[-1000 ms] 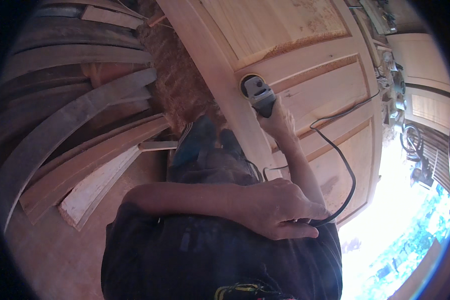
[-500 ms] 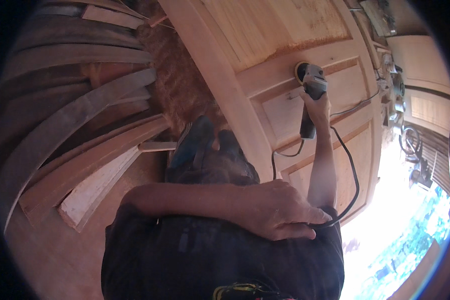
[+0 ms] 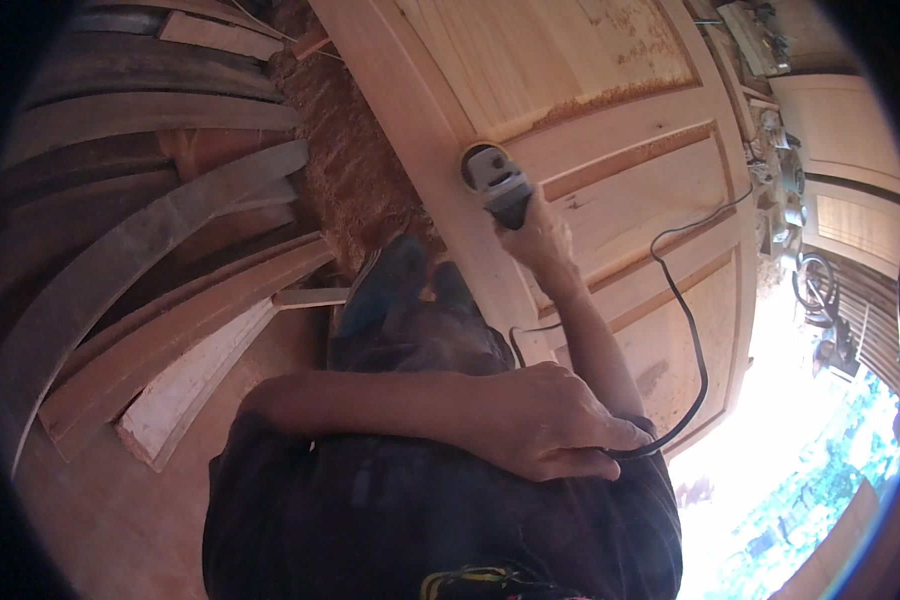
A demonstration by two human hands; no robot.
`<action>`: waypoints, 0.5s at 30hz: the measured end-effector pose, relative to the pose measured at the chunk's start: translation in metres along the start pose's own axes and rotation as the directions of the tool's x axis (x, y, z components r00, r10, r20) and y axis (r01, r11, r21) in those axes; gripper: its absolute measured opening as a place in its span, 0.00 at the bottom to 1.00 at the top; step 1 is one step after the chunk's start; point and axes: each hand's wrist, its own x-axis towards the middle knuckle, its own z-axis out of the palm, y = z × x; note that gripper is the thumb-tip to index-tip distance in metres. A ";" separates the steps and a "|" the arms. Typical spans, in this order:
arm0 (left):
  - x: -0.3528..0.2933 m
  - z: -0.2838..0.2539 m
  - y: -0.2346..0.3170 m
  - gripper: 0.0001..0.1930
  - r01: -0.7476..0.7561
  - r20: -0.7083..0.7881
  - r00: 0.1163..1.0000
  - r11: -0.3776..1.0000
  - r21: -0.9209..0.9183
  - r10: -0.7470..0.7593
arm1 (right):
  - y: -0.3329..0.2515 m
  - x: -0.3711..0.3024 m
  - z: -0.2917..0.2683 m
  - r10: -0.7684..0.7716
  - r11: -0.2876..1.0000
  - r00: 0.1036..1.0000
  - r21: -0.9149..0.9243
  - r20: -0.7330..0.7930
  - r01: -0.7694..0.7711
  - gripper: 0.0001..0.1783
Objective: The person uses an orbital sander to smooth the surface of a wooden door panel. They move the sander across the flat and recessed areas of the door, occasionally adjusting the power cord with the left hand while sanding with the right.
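My right hand [image 3: 541,238] is wrapped round the grey body of an angle grinder [image 3: 502,185]. Its round sanding disc [image 3: 473,160], edged in yellow, lies on the left frame of a panelled wooden door [image 3: 610,215], near where a cross rail joins it. Bent across my body, my left arm ends in my left hand [image 3: 560,425], whose thumb and fingers pinch a black power cord [image 3: 697,385]. The cord loops up from that hand over the door's lower panels. My palm and fingers hide most of the grinder's handle.
Curved planks and boards [image 3: 160,215] are stacked on the left. Brown sawdust [image 3: 345,165] covers the ground between them and the door, and some lies on its panels. Another panelled door [image 3: 845,130] stands at far right, near a dark wheel [image 3: 816,282].
My right hand has swung the grinder left and slightly down, from the cross rail to the door's left frame. The cord's loop has shifted with it. My left hand stays nearly still.
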 end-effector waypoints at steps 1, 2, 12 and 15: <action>0.000 -0.001 -0.001 0.21 -0.014 -0.014 1.000 1.000 0.004 0.014 | 0.007 0.004 -0.006 0.011 1.000 0.999 0.011 -0.034 -0.011 0.36; -0.002 -0.001 -0.002 0.21 -0.026 -0.033 0.999 1.000 0.010 0.026 | 0.011 0.007 -0.014 0.018 1.000 0.998 0.022 -0.064 -0.017 0.36; -0.022 -0.017 0.002 0.22 -0.108 0.007 0.994 0.994 0.031 0.108 | 0.099 0.059 -0.079 0.190 0.965 0.942 0.227 -0.275 -0.129 0.38; -0.027 -0.038 0.009 0.22 -0.054 0.012 0.998 0.998 0.011 0.054 | 0.098 0.010 -0.061 0.256 0.933 0.934 0.318 -0.250 -0.170 0.40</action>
